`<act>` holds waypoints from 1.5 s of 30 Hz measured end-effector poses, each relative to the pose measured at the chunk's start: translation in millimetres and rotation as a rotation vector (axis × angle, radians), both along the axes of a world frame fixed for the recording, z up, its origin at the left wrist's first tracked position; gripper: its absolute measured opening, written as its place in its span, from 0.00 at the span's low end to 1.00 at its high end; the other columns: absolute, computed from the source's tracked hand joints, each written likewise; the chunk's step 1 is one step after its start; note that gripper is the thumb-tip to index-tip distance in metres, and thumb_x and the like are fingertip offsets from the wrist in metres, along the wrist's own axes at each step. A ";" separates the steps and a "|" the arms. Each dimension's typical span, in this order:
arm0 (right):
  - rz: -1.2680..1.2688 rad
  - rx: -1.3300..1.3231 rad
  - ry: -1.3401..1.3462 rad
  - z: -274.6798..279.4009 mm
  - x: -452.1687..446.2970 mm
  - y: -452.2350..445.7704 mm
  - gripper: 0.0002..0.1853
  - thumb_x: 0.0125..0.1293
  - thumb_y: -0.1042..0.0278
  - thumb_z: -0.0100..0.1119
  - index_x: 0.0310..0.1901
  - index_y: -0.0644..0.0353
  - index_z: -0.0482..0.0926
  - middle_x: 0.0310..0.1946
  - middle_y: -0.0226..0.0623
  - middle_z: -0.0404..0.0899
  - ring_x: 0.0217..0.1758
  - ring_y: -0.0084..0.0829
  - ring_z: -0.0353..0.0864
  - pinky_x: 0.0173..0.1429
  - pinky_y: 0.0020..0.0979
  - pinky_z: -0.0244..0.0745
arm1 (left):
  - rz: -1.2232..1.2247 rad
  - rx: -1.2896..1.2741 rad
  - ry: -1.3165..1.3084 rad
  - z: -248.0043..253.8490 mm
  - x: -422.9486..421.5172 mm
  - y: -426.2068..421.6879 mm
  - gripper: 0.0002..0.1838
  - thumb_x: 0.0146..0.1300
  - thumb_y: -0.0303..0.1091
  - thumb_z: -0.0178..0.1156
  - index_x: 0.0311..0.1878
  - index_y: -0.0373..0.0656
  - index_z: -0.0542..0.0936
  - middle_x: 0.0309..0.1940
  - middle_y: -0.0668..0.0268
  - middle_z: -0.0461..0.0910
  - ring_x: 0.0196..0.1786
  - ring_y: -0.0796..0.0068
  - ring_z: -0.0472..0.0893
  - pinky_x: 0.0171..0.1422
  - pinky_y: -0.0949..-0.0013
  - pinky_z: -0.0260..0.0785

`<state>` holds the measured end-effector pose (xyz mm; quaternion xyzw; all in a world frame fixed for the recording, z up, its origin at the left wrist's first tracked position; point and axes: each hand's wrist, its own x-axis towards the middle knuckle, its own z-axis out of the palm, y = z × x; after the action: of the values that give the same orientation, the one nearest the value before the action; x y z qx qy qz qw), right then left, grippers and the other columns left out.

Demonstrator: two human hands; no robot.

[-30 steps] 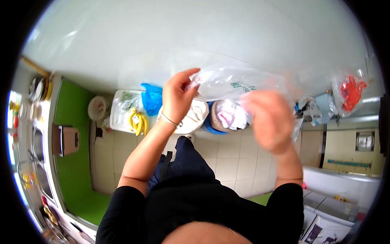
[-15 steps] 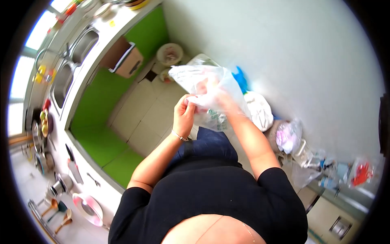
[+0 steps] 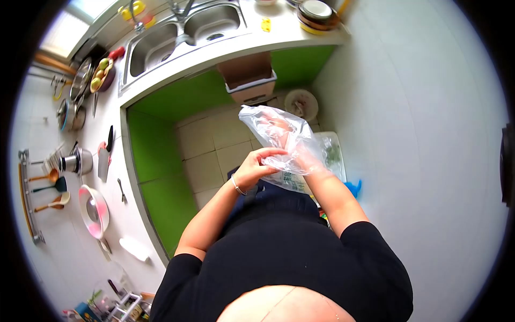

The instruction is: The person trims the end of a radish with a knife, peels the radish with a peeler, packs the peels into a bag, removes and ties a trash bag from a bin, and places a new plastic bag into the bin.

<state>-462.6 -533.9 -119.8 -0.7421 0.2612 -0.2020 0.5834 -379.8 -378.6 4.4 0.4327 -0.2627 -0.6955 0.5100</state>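
A clear plastic bag [image 3: 308, 140] with green print on its lower part hangs in front of my body. My left hand [image 3: 256, 168], with a bracelet at the wrist, pinches the near edge of the bag between thumb and fingers. My right hand [image 3: 280, 132] is inside the bag, its fingers blurred by the plastic but looking stretched apart. The bag's mouth lies loosely around my right wrist. I make out nothing else in the bag.
A counter with a double sink [image 3: 212, 24] curves along the far and left sides. A knife [image 3: 110, 138], a cleaver [image 3: 103, 163] and a pink-white basin [image 3: 95, 210] lie on it. Below stand a hanging bin [image 3: 252, 91] and a white bucket [image 3: 301, 104]. A wall rises at right.
My view and body have swung toward the sink, so the counter shows more fully and the bags on the right have left view. Both hands stay at the plastic bag.
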 end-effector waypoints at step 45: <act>-0.674 0.634 0.270 -43.9 100.8 -201.6 0.12 0.66 0.67 0.58 0.49 0.59 0.72 0.28 0.26 0.78 0.30 0.21 0.77 0.32 0.21 0.74 | 0.948 0.703 0.059 -163.8 243.1 -177.8 0.07 0.61 0.31 0.63 0.36 0.41 0.75 0.28 0.67 0.77 0.27 0.76 0.77 0.38 0.67 0.79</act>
<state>-361.8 -735.4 -163.7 -0.4213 0.6094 -0.1921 0.6436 -136.7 -556.4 -159.4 0.6265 0.2197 -0.4486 0.5983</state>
